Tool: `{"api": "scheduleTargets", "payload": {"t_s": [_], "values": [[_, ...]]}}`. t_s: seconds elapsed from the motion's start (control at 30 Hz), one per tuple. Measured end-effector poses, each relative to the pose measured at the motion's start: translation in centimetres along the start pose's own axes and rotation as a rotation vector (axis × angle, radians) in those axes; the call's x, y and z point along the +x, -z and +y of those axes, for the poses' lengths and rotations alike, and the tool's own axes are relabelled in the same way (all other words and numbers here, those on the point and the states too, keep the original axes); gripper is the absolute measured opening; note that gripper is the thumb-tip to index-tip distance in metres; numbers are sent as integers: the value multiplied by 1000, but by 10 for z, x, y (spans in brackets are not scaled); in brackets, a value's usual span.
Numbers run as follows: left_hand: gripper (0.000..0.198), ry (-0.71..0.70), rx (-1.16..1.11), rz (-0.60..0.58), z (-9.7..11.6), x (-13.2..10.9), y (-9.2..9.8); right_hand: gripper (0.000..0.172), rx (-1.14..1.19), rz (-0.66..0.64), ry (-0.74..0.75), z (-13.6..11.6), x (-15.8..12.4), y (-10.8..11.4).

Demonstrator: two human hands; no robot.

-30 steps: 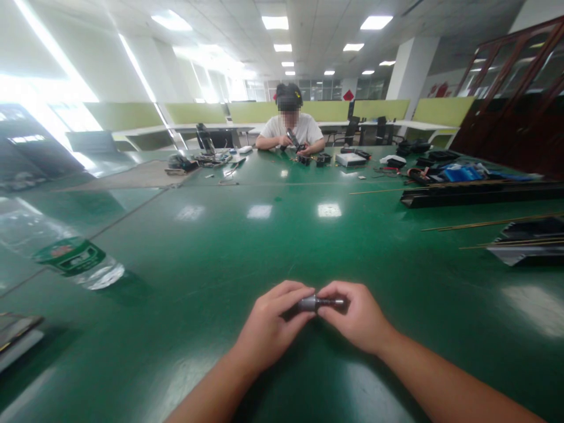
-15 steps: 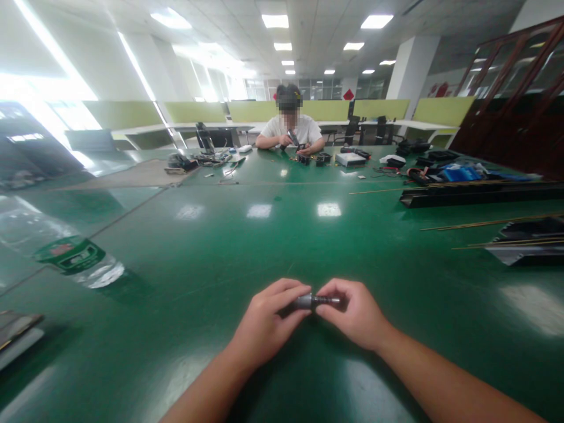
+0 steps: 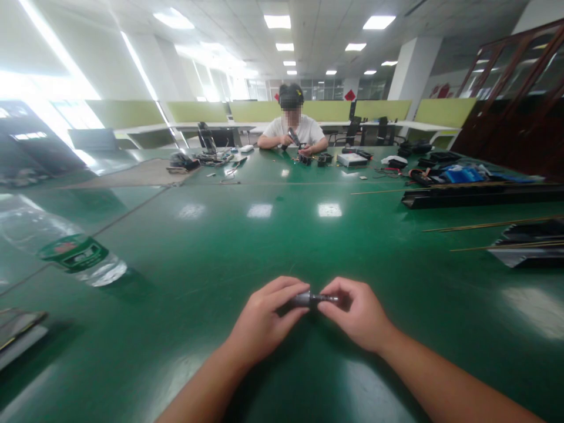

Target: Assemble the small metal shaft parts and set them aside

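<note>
Just above the green tabletop, at the lower middle of the view, my left hand [image 3: 267, 314] is closed around a grey cylindrical tool [image 3: 302, 299]. Its rear part is hidden in my palm. A thin dark shaft [image 3: 324, 298] with a shiny end sticks out of the cylinder to the right. Thumb and fingers of my right hand [image 3: 355, 311] are closed about this shaft. The tool lies roughly level between both hands. Its exact kind is too blurred to tell.
A water bottle [image 3: 83, 255] with a green label is at left. Flat items [image 3: 20, 332] lie at the left edge. Black channels [image 3: 480, 195] and thin rods [image 3: 493, 223] lie at right. Across the table [image 3: 247, 247] a person [image 3: 293, 126] handles a tool among electronic parts.
The fingertips of my two hands are slightly farther apart, and a little more of the shaft shows between them. The whole view has shifted slightly.
</note>
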State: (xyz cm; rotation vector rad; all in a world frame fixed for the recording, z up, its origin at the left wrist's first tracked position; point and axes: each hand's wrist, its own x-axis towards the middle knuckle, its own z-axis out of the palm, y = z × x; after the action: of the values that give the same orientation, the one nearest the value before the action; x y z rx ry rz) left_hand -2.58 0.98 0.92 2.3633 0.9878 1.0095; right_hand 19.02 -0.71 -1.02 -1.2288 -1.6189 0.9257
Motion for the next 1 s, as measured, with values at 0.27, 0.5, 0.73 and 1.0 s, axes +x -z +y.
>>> {"api": "scheduleTargets", "payload": {"t_s": [0.27,0.5,0.73,1.0], "values": [[28,-6,12,12,-1,1,2,7,-24,9,3,1,0,2],[30,1,25,24,-4,-1,2,7,-17,40,16,0,0,3],[31,-13,31,39,-4,1,4,8,-24,73,40,1,1,4],[30,1,25,40,-3,2,7,9,6,73,26,1,1,5]]}}
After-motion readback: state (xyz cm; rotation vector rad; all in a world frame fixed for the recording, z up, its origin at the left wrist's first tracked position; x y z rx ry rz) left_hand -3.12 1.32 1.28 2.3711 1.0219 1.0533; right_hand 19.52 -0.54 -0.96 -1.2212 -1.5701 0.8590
